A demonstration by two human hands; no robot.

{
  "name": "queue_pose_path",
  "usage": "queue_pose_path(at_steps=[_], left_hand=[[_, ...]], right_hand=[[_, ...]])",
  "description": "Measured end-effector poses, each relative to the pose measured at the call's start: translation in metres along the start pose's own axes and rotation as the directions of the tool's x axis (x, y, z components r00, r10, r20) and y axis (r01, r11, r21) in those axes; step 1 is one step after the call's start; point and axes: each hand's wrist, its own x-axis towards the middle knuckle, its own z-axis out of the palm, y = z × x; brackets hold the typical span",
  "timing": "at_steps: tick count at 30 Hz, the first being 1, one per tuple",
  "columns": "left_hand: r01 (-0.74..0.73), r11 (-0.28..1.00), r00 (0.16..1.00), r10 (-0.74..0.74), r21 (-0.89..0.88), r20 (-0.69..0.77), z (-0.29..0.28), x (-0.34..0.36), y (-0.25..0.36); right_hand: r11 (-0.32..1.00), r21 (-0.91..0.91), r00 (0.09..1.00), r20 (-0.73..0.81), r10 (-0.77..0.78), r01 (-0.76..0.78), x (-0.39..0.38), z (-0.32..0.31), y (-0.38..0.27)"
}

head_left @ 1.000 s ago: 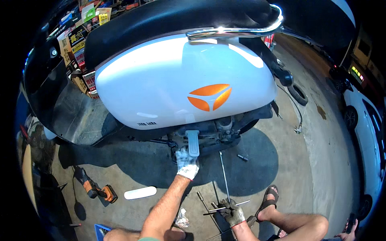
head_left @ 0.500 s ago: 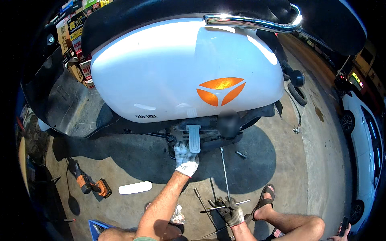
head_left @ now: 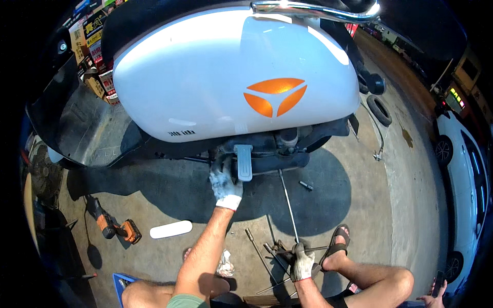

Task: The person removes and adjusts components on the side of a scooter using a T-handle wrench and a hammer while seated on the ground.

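Observation:
A white scooter body panel (head_left: 205, 77) with an orange emblem fills the upper middle. Below it, a grey folding footrest (head_left: 245, 163) hangs down. My left hand (head_left: 226, 187), in a white-and-grey work glove, reaches under the scooter just left of the footrest. Its fingers are stretched upward and apart against dark parts, their tips partly hidden in shadow. My right hand (head_left: 303, 262), also gloved, is closed round the crossbar end of a long T-handle wrench (head_left: 288, 205). The wrench's far end points at the dark underside, right of the footrest; contact there cannot be made out.
Beside my right hand, another long wrench (head_left: 259, 250) lies on the concrete. A short socket (head_left: 306, 185) rests farther off. To the left are an orange-and-black cordless drill (head_left: 105, 226) and a white oblong cover (head_left: 171, 229). A white car (head_left: 465, 179) stands at right.
My left hand has shifted left from the footrest, and its fingers now reach up more. The wrench crossbar in my right hand has turned. The whole view has tilted slightly, raising the scooter.

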Motion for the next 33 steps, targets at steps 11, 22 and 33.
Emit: queue_pose_path(at_steps=[11, 22, 33], left_hand=[[0.230, 0.958, 0.954, -0.187, -0.169, 0.235, 0.017, -0.014, -0.028], [0.108, 0.988, 0.957, -0.134, 0.113, 0.256, 0.021, -0.014, -0.032], [0.264, 0.955, 0.930, -0.214, -0.138, 0.298, 0.020, -0.025, -0.027]], right_hand=[[0.984, 0.131, 0.992, 0.042, 0.116, -0.120, -0.018, 0.021, -0.027], [0.980, 0.161, 0.991, 0.080, 0.103, -0.115, -0.012, 0.016, -0.019], [0.904, 0.010, 0.887, 0.194, 0.418, -0.428, 0.007, -0.011, -0.027]])
